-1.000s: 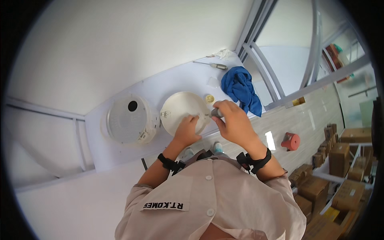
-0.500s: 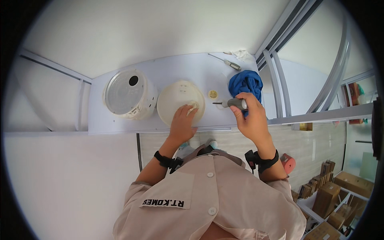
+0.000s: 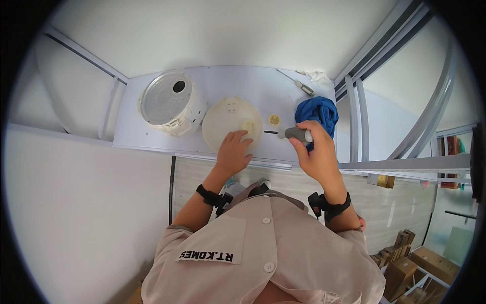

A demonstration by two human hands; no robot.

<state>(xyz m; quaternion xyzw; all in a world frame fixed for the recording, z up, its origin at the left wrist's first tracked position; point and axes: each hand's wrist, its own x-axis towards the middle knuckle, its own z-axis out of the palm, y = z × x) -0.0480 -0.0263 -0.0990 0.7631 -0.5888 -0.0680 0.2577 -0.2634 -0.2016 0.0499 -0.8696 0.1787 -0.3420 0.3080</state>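
Note:
In my right hand (image 3: 320,154) is a screwdriver (image 3: 294,134) with a grey handle, its dark shaft pointing left over the table. My left hand (image 3: 235,151) rests at the near edge of a round cream lid-like disc (image 3: 218,119). Its fingers are spread, with the tips beside a small cream round fitting (image 3: 248,124) on the disc; whether they touch the fitting I cannot tell. Between the disc and the screwdriver lies a small yellowish round piece (image 3: 274,120).
A white tub-shaped housing (image 3: 169,101) with a clear top stands at the left. To the right is a crumpled blue cloth (image 3: 316,112). Behind it lie a second screwdriver (image 3: 304,88) and white tissue (image 3: 318,77). A metal frame rail (image 3: 405,163) borders the right side.
My left hand has loosened and drawn back slightly from the small fitting. My right hand keeps hold of the screwdriver. The whole view has shifted a little.

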